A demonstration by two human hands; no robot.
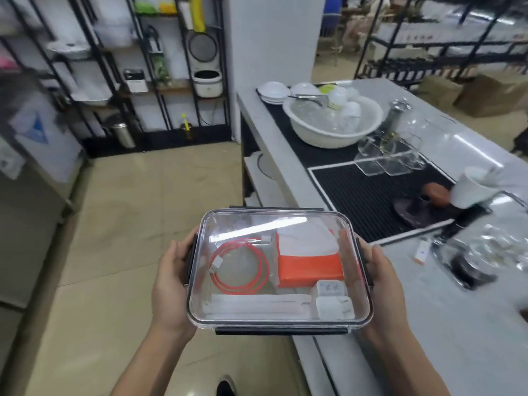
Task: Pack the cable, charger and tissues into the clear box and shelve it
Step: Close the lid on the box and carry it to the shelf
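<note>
Both hands clasp the clear box (280, 270) by its short sides, the left hand (171, 281) and the right hand (383, 284) curled round the black side latches, carrying it level over the floor just beside the table (445, 324). Under the shut lid lie the coiled red cable (240, 267), the orange tissues (308, 261) and the white charger (331, 298). Packing looks done; shelving is in hand. Next the box must be carried to the black shelves (160, 90) across the floor and slid into a free bay.
</note>
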